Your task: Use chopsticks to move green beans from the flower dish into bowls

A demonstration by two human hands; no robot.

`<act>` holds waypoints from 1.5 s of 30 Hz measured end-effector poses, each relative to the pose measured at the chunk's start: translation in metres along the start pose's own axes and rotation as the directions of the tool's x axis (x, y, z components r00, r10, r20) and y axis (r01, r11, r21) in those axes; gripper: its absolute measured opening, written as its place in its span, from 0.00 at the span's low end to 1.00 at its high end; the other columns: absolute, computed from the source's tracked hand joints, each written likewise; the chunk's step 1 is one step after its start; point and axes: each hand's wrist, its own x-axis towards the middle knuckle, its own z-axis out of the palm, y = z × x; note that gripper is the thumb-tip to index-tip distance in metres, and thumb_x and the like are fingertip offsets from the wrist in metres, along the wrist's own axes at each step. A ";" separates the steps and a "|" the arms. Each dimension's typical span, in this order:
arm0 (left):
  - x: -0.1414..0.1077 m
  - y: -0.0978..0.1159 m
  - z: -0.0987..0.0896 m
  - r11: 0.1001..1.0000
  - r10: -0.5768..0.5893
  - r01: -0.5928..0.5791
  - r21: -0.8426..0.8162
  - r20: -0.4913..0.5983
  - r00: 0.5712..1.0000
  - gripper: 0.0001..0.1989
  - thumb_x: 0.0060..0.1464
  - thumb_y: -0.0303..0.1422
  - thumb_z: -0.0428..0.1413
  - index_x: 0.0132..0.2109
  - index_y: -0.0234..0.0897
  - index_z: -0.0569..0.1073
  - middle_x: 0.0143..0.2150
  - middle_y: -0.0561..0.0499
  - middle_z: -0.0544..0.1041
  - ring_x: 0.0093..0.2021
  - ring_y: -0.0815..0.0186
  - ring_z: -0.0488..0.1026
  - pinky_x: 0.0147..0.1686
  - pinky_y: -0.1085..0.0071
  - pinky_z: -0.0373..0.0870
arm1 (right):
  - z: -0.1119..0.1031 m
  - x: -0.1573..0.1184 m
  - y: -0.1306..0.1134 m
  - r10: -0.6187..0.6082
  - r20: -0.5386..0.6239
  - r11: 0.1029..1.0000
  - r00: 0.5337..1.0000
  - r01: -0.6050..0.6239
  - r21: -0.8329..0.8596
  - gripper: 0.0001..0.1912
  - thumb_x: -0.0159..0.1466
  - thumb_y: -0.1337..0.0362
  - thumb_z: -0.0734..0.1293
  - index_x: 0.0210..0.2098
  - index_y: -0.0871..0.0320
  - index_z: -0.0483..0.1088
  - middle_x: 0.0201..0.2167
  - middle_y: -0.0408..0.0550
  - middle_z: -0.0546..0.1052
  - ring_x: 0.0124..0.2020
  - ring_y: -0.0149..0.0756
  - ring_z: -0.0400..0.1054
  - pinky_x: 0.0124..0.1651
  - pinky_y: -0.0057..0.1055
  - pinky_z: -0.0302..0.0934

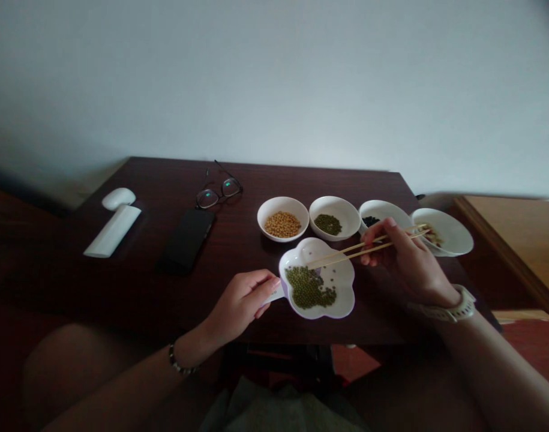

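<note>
My left hand (242, 303) is closed round the short handle of a white, flower-shaped dish (345, 279). Green mung beans (306, 288) lie in the dish, mostly on its left and lower side. With my right hand (402, 261) I grip a pair of light wooden chopsticks (357, 251), whose tips reach into the dish by the beans. Behind the dish stand a white bowl of yellow soybeans (282, 224) and another bowl of mung beans (328, 225). Further right, a bowl (389, 208) with dark beans is partly hidden by my right hand.
The rightmost white bowl (458, 234) holds pale pieces, partly hidden. On the dark table (247, 258) lie eyeglasses (219, 193), a black phone (187, 240), a white rounded object (118, 198) and a white oblong case (113, 231). A wall rises behind; a wooden surface (517, 234) adjoins at right.
</note>
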 end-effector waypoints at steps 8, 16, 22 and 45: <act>-0.001 -0.001 -0.001 1.000 0.003 -0.003 0.000 0.004 1.000 0.23 0.77 0.49 0.56 0.37 0.38 0.75 0.22 0.58 0.67 0.23 0.69 0.61 0.26 0.72 0.55 | 0.001 0.000 0.001 0.014 0.013 1.000 1.000 -0.014 0.012 0.29 0.76 0.34 0.71 0.36 0.52 0.82 0.29 0.50 0.82 0.28 0.39 0.77 0.30 0.32 0.74; -0.001 0.002 -0.001 1.000 0.000 0.000 0.011 0.002 1.000 0.23 0.77 0.49 0.56 0.36 0.38 0.75 0.22 0.58 0.67 0.23 0.69 0.62 0.26 0.72 0.56 | 0.003 0.000 0.001 0.012 0.034 0.999 0.999 -0.013 0.029 0.28 0.77 0.35 0.70 0.36 0.52 0.82 0.30 0.49 0.82 0.29 0.39 0.77 0.31 0.32 0.75; -0.002 0.004 -0.001 1.000 0.002 -0.002 0.014 0.004 1.000 0.23 0.77 0.49 0.56 0.36 0.38 0.75 0.22 0.58 0.67 0.23 0.69 0.61 0.26 0.72 0.55 | 0.006 -0.001 0.000 0.013 0.031 1.000 0.999 -0.014 0.025 0.29 0.76 0.34 0.71 0.34 0.52 0.82 0.31 0.49 0.82 0.30 0.38 0.78 0.32 0.31 0.75; -0.002 0.007 -0.001 1.000 0.011 -0.011 0.003 0.019 1.000 0.23 0.78 0.47 0.55 0.35 0.39 0.73 0.22 0.58 0.68 0.23 0.69 0.62 0.27 0.70 0.56 | 0.009 -0.001 0.006 0.021 0.035 0.994 0.999 -0.025 0.108 0.26 0.78 0.38 0.71 0.36 0.51 0.83 0.32 0.48 0.82 0.31 0.37 0.77 0.32 0.30 0.75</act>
